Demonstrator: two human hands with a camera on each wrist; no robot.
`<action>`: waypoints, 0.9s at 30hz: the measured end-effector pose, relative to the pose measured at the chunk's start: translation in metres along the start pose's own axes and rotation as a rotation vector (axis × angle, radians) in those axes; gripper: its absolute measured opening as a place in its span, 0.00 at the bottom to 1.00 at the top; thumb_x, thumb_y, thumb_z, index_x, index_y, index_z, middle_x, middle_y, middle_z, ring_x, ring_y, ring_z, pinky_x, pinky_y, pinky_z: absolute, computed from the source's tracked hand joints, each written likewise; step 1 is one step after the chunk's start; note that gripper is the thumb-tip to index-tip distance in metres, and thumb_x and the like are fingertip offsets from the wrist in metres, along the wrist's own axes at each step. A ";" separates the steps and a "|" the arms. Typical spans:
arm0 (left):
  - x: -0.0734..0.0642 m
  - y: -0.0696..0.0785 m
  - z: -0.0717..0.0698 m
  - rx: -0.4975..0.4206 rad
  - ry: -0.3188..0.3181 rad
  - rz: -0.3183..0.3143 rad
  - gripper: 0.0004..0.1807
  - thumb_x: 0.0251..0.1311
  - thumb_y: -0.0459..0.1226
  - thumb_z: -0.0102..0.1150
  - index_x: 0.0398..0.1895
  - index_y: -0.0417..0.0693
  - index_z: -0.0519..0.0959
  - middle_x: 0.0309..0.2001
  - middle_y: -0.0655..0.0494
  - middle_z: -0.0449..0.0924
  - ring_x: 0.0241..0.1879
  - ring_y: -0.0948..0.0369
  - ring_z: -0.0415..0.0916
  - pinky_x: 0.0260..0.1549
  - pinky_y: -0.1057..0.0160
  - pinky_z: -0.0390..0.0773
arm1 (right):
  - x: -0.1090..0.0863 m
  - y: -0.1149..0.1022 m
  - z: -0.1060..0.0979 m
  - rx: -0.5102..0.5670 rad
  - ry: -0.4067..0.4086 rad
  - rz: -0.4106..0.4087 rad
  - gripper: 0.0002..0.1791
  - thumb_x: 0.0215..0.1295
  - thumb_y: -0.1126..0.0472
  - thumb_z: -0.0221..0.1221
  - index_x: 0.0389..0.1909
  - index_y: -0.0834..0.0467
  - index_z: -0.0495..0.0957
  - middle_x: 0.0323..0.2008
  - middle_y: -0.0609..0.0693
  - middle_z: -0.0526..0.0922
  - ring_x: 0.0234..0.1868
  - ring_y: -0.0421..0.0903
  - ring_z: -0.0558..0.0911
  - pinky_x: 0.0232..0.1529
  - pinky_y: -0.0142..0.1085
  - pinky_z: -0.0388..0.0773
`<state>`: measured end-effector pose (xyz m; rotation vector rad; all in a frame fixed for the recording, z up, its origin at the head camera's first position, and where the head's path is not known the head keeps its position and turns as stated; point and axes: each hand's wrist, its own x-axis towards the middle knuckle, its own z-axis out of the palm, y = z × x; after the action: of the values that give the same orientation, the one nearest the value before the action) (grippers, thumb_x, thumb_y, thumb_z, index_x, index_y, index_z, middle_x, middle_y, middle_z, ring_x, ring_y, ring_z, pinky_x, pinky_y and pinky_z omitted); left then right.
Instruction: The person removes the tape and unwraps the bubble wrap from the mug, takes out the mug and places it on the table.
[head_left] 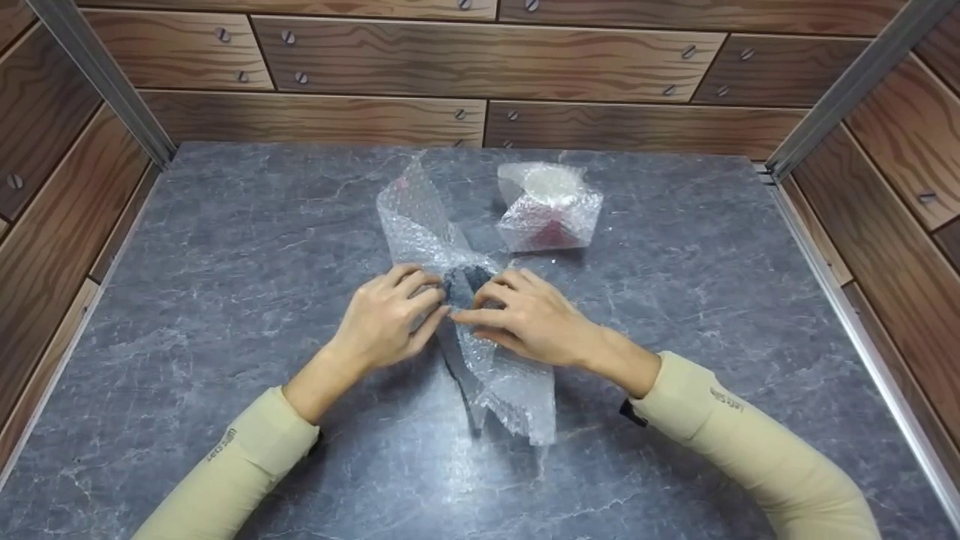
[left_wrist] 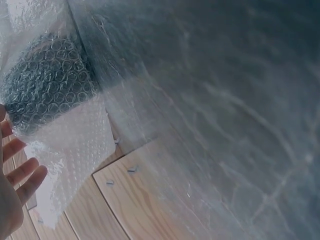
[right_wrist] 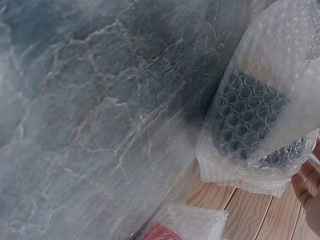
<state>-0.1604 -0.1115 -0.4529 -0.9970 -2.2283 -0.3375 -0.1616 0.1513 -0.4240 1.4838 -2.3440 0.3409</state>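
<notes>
A sheet of bubble wrap lies lengthwise in front of the person, gathered at its middle around a dark item whose kind the plastic hides. My left hand holds the wrap from the left side, fingers bent against the dark bundle. From the right, my right hand pinches the wrap, its fingertips close to the left thumb. In the left wrist view the dark item shows through the bubbles beside the fingers. The right wrist view shows the bundle with the right fingers at its edge.
A second bubble-wrapped bundle, with something red and a pale round top inside, stands behind the right hand. The marbled grey table is bounded by wood-patterned panels and metal rails.
</notes>
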 end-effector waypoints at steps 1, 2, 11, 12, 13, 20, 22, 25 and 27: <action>0.000 0.000 0.000 0.000 0.001 0.002 0.05 0.65 0.42 0.69 0.38 0.52 0.87 0.47 0.55 0.90 0.48 0.53 0.86 0.42 0.57 0.91 | 0.000 0.000 0.000 -0.007 -0.009 -0.004 0.19 0.72 0.52 0.65 0.62 0.43 0.85 0.48 0.47 0.87 0.49 0.47 0.80 0.48 0.40 0.80; 0.000 0.000 0.000 0.000 0.000 0.005 0.06 0.66 0.42 0.69 0.39 0.52 0.87 0.47 0.55 0.90 0.49 0.53 0.86 0.43 0.57 0.91 | 0.001 0.000 0.000 -0.011 -0.017 -0.006 0.19 0.72 0.52 0.64 0.63 0.43 0.84 0.49 0.47 0.87 0.49 0.47 0.80 0.48 0.40 0.80; -0.004 -0.001 0.000 0.000 -0.001 0.025 0.06 0.68 0.43 0.67 0.42 0.52 0.88 0.49 0.53 0.90 0.52 0.50 0.86 0.47 0.55 0.91 | 0.004 -0.001 -0.001 -0.073 -0.031 -0.036 0.17 0.73 0.54 0.64 0.60 0.42 0.85 0.45 0.47 0.87 0.44 0.47 0.80 0.46 0.39 0.79; -0.004 -0.001 0.000 0.002 -0.003 0.024 0.06 0.68 0.43 0.67 0.42 0.53 0.88 0.49 0.53 0.90 0.52 0.50 0.86 0.47 0.55 0.91 | 0.005 -0.001 -0.001 -0.083 -0.025 -0.043 0.17 0.72 0.54 0.64 0.59 0.43 0.85 0.45 0.47 0.87 0.44 0.47 0.80 0.45 0.39 0.79; -0.004 0.000 0.000 0.005 -0.007 0.023 0.06 0.69 0.43 0.66 0.42 0.53 0.88 0.50 0.53 0.90 0.52 0.50 0.86 0.48 0.55 0.91 | 0.005 -0.001 -0.001 -0.092 -0.019 -0.049 0.17 0.71 0.55 0.65 0.59 0.43 0.86 0.44 0.47 0.87 0.43 0.47 0.80 0.45 0.39 0.79; -0.002 0.000 -0.002 0.008 -0.020 0.016 0.06 0.70 0.44 0.66 0.41 0.54 0.88 0.50 0.54 0.90 0.52 0.51 0.86 0.47 0.56 0.91 | 0.007 -0.001 -0.001 -0.105 0.011 -0.067 0.11 0.72 0.53 0.65 0.53 0.44 0.88 0.42 0.46 0.87 0.40 0.47 0.79 0.42 0.38 0.78; -0.002 0.000 -0.002 0.003 -0.021 0.016 0.06 0.69 0.44 0.67 0.41 0.54 0.88 0.50 0.53 0.90 0.51 0.52 0.86 0.46 0.56 0.91 | 0.008 -0.001 -0.001 -0.113 0.013 -0.070 0.10 0.72 0.52 0.64 0.51 0.45 0.88 0.41 0.46 0.87 0.41 0.47 0.80 0.42 0.39 0.79; -0.001 0.000 -0.003 -0.008 -0.021 0.014 0.06 0.68 0.43 0.67 0.41 0.54 0.88 0.49 0.53 0.90 0.51 0.52 0.86 0.44 0.56 0.91 | 0.009 -0.002 -0.002 -0.126 0.011 -0.072 0.09 0.73 0.51 0.64 0.49 0.45 0.88 0.42 0.46 0.88 0.42 0.47 0.81 0.44 0.39 0.79; -0.001 0.000 -0.004 -0.012 -0.024 0.010 0.06 0.69 0.43 0.67 0.41 0.54 0.88 0.49 0.53 0.90 0.51 0.52 0.86 0.44 0.56 0.91 | 0.009 -0.002 -0.002 -0.132 0.013 -0.075 0.09 0.73 0.51 0.64 0.48 0.46 0.88 0.42 0.46 0.88 0.43 0.47 0.82 0.45 0.39 0.80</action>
<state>-0.1582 -0.1138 -0.4509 -1.0233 -2.2443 -0.3365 -0.1633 0.1437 -0.4180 1.4972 -2.2470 0.1731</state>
